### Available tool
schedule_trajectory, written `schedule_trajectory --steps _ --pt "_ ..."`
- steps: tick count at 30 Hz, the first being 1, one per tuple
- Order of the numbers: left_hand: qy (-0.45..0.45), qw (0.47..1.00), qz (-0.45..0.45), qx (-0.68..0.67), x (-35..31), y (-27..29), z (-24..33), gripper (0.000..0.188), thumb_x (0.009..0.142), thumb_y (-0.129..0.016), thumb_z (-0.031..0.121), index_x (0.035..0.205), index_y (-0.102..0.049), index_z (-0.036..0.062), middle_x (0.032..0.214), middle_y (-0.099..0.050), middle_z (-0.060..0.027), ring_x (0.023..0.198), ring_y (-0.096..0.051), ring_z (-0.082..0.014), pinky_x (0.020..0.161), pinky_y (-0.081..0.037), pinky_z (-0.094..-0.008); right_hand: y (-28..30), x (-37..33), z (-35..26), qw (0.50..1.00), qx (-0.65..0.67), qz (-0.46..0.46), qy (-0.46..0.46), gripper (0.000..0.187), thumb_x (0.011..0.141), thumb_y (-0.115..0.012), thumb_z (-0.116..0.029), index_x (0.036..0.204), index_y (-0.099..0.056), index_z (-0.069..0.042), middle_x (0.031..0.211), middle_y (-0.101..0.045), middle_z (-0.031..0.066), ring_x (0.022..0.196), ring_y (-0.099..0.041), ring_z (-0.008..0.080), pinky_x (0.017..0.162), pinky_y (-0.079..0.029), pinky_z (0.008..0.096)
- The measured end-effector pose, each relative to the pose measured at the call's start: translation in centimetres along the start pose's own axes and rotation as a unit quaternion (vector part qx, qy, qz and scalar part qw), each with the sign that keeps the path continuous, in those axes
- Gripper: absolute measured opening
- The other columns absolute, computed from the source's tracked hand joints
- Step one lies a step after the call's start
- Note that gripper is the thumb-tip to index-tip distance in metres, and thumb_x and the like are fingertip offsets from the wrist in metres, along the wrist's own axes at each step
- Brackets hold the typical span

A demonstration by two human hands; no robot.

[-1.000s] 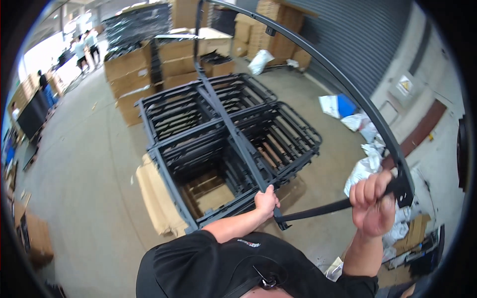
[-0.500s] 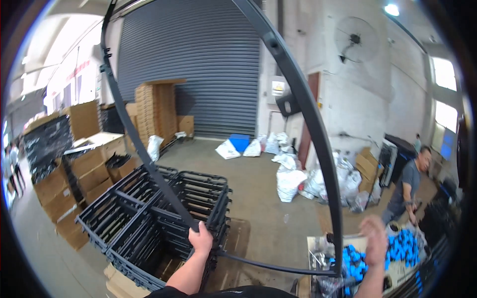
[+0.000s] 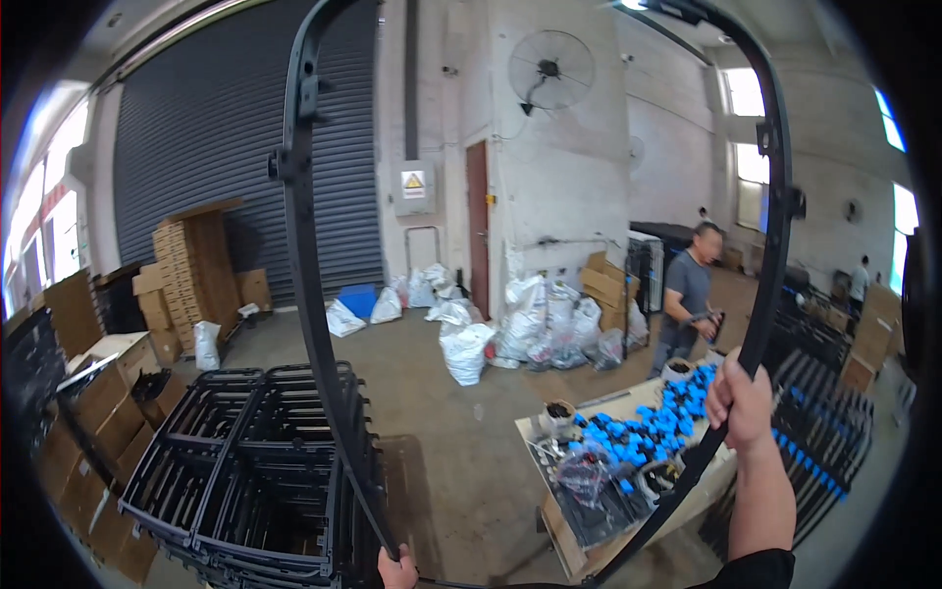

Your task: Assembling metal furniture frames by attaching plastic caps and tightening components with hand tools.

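A large black rectangular frame [image 3: 307, 245], with small brackets along its sides, stands up in front of me. My left hand [image 3: 397, 568] is closed round the lower part of its left bar, at the bottom edge of the view and partly cut off. Higher up, my right hand [image 3: 743, 402] grips the right bar with the fingers wrapped about it. Through the frame's opening a worktable [image 3: 549, 510] shows, carrying a spread of blue and black small parts [image 3: 648, 422]. Stacked black frames [image 3: 250, 447] lie to the left, near my left hand.
Cardboard boxes [image 3: 108, 432] stand at the far left. White sacks [image 3: 520, 319] lean along the wall beyond the table. A person in a grey shirt [image 3: 690, 285] stands behind the table. Rows of black bars with blue pieces [image 3: 819, 422] are on the right.
My right hand has gone from open and off the frame to gripping its right bar. The frame has turned to face me more squarely, and my view has swung right.
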State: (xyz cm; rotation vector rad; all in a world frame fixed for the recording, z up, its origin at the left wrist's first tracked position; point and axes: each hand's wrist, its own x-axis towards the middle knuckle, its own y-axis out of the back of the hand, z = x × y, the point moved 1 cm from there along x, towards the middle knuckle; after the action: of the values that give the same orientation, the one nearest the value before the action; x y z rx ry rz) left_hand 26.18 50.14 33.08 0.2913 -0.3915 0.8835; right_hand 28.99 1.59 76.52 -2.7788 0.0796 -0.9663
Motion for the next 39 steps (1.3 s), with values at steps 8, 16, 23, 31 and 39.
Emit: schedule_trajectory --steps 8,16,23,31,39 --pt "0.142 0.853 -0.250 -0.436 12.1 4.3 8.5 0.054 0.099 -0.045 0.043 0.122 -0.059 -0.0032 0.120 -0.062 -0.0133 0.116 -0.057 -0.0286 0.102 -0.041 -0.0354 8.0 -20.6 7.3 0.968 -0.124 0.104 -0.192 0.028 0.081 -0.075 -0.013 0.077 -0.047 -0.010 0.060 -0.048 0.0017 0.047 -0.045 0.0120 0.045 -0.036 0.0277" --pt "0.440 0.668 -0.293 -0.524 2.1 -5.3 4.2 0.046 0.096 -0.047 0.055 0.088 -0.062 0.0123 0.082 -0.060 -0.0046 0.087 -0.057 -0.0271 0.083 -0.045 -0.0430 14.2 -35.0 10.9 0.868 -0.415 0.053 -0.266 0.019 0.078 -0.078 -0.014 0.082 -0.062 -0.004 0.069 -0.058 0.0037 0.065 -0.056 0.0175 0.060 -0.045 0.0335" --pt "0.526 0.641 -0.282 -0.483 -13.1 -8.5 7.8 0.034 0.089 -0.049 0.043 0.075 -0.060 0.0143 0.071 -0.060 -0.0025 0.070 -0.055 -0.0219 0.075 -0.045 -0.0411 27.5 -42.5 8.2 0.773 -0.579 0.110 -0.234 0.014 0.071 -0.069 -0.007 0.082 -0.062 -0.004 0.079 -0.063 0.0199 0.079 -0.063 0.0411 0.069 -0.050 0.0453" --pt "0.492 0.682 -0.328 -0.431 -21.2 -17.1 16.4 0.037 0.092 -0.050 0.048 0.077 -0.054 0.0141 0.072 -0.055 -0.0004 0.073 -0.053 -0.0196 0.080 -0.043 -0.0395 43.0 -44.5 12.0 0.790 -0.520 0.089 -0.313 0.021 0.073 -0.069 -0.011 0.091 -0.061 -0.007 0.084 -0.062 0.0189 0.086 -0.061 0.0426 0.073 -0.048 0.0490" --pt "0.457 0.754 -0.310 -0.357 -25.1 -26.9 25.1 0.036 0.096 -0.049 0.045 0.080 -0.054 0.0123 0.075 -0.052 -0.0012 0.075 -0.052 -0.0204 0.082 -0.042 -0.0378 54.4 -44.3 17.4 0.769 -0.511 0.109 -0.368 0.019 0.081 -0.068 -0.017 0.094 -0.062 -0.005 0.088 -0.065 0.0205 0.087 -0.062 0.0432 0.075 -0.049 0.0489"
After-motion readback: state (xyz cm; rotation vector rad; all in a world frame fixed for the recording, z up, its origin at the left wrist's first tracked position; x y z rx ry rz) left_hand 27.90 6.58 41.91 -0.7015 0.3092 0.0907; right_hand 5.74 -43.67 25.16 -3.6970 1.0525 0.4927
